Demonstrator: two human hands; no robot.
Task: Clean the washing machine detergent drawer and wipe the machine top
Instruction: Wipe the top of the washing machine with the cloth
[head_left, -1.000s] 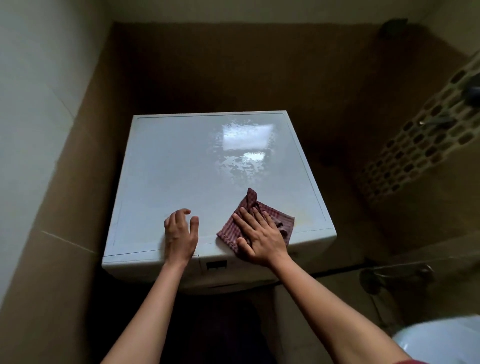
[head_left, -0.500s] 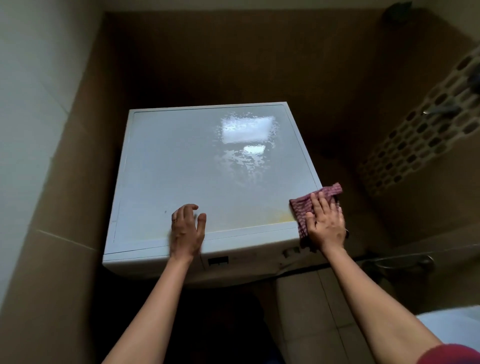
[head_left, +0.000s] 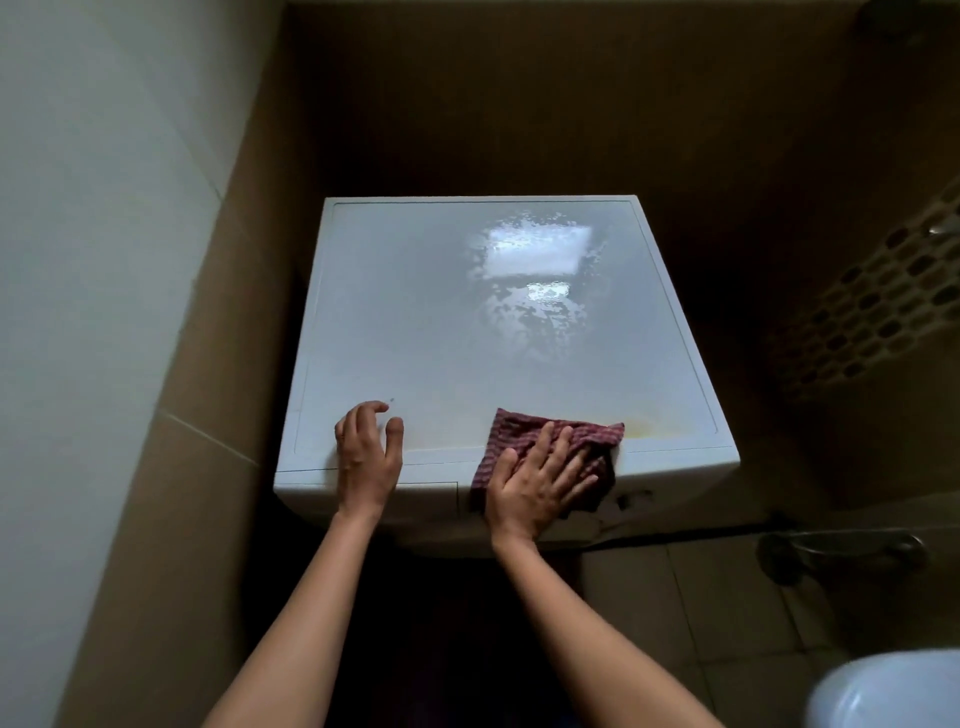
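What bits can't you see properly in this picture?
- Head view: the part of the machine top under the checked cloth, covered by the cloth and the right hand.
- Head view: most of the machine's front, hidden below its own top edge and in dark shadow.
- Head view: the white rounded thing at bottom right, cut off by the picture's edge.
- Head view: the metal fitting on the right, too dim to identify.
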